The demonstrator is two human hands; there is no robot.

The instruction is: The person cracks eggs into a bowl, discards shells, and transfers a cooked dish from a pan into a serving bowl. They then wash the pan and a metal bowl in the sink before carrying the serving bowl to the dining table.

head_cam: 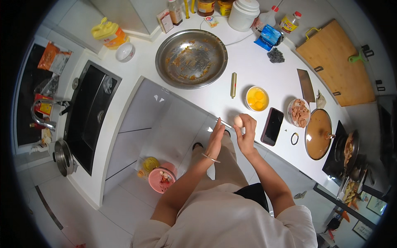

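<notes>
Between the thumb and fingers of my right hand (247,135) is a whole egg (238,121), held just at the counter's front edge. My left hand (215,141), a bangle at its wrist, is stretched out flat beside it and holds nothing. Beyond the egg stands a small bowl of cracked raw eggs (257,98) with several whole yolks. A wrapped sausage stick (234,85) lies left of this bowl. To the right are a dark phone (272,126) and a bowl of sliced sausage pieces (299,113).
A large stained steel basin (191,59) sits at the back left. Rightward are a cleaver (305,85), a beaded bracelet (294,139), a glass lid (318,135) and a frying pan with food (350,148) on the cooktop. Below left, a pink waste bin (162,179) stands near the sink (90,114).
</notes>
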